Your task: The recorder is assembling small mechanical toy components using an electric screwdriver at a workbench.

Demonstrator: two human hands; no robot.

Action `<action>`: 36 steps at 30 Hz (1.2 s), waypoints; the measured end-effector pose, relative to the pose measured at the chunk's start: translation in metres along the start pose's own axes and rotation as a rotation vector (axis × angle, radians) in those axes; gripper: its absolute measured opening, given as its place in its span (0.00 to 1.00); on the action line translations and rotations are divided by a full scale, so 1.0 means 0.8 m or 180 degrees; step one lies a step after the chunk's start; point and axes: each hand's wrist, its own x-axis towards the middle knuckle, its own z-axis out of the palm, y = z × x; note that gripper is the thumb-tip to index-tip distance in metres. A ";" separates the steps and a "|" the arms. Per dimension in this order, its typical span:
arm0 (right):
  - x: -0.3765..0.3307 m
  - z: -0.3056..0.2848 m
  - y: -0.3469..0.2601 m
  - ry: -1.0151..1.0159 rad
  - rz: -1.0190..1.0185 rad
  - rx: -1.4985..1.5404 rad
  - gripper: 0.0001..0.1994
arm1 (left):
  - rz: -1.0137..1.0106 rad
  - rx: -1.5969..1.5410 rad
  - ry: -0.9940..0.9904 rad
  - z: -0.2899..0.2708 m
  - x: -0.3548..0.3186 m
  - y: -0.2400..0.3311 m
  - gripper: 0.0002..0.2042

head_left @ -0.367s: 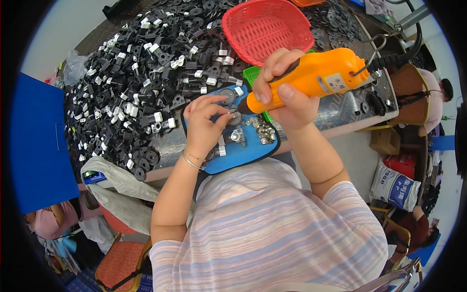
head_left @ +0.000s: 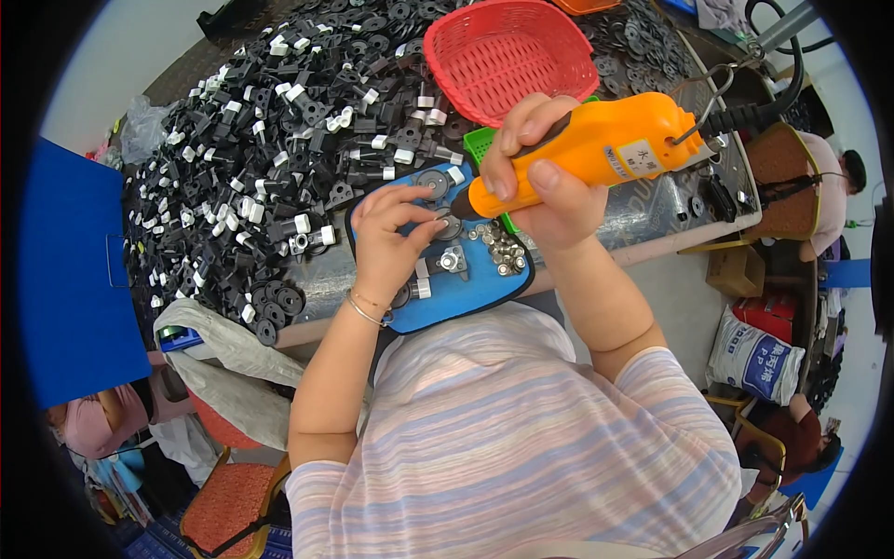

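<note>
My right hand (head_left: 551,177) is wrapped round an orange electric screwdriver (head_left: 619,140), which lies slanted with its black nose pointing down and left. That nose is over a dark grey wheel (head_left: 448,229) on the blue mat (head_left: 475,303). The thumb and fingers of my left hand (head_left: 389,233) are closed at the left edge of this wheel; the fingertips partly hide where they touch it. A second grey wheel (head_left: 431,184) lies just beyond, beside a white-tipped part. Nearer me on the mat is a black-and-white part with a metal fitting (head_left: 453,261). Several small metal fasteners (head_left: 506,252) lie to its right.
A large heap of black-and-white plastic parts (head_left: 270,140) covers the table's left side. At the back stand a red basket (head_left: 512,61) and a green basket (head_left: 479,142), partly hidden. A cable and hook hold the screwdriver's rear end. Other people sit at both sides.
The screwdriver and my right hand have shifted very slightly left, bringing the nose closer over the wheel. My left hand stays almost in the same place.
</note>
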 end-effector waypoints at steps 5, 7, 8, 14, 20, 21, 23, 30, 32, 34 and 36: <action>0.000 -0.001 0.001 -0.0001 -0.0002 0.0024 0.13 | 0.0059 -0.0149 0.0097 0.001 0.002 0.001 0.07; 0.000 -0.001 0.001 0.0021 0.0002 0.0019 0.13 | 0.0151 -0.0098 0.0122 0.001 0.003 0.000 0.07; 0.001 0.002 0.002 0.0020 0.0001 0.0018 0.13 | 0.0152 -0.0098 0.0124 0.002 0.003 0.000 0.07; 0.002 0.010 0.006 0.0313 -0.0118 0.0375 0.11 | 0.0114 -0.0180 0.0184 0.005 0.004 0.000 0.08; 0.002 -0.001 0.025 0.0232 0.0053 -0.0044 0.12 | -0.0062 0.0667 -0.0157 0.002 0.013 0.010 0.21; 0.005 -0.004 0.030 0.0144 0.0022 -0.0353 0.12 | -0.0046 0.0848 -0.0174 0.002 0.015 0.006 0.25; 0.008 -0.001 0.043 0.0233 -0.0019 -0.0509 0.12 | -0.0032 0.1030 -0.0185 0.002 0.022 -0.002 0.29; 0.024 0.006 0.068 0.0183 0.0092 -0.0764 0.11 | -0.0331 0.1330 -0.0668 0.006 0.046 -0.011 0.23; 0.029 0.007 0.075 0.0198 0.0190 -0.0711 0.11 | -0.0403 0.1350 -0.0750 0.005 0.050 -0.010 0.21; 0.032 0.006 0.084 0.0103 0.0062 -0.0775 0.11 | -0.0331 0.1353 -0.0593 0.005 0.051 -0.009 0.19; 0.029 0.003 0.088 0.0082 0.0245 -0.0784 0.13 | -0.0328 0.1360 -0.0636 0.004 0.053 -0.008 0.20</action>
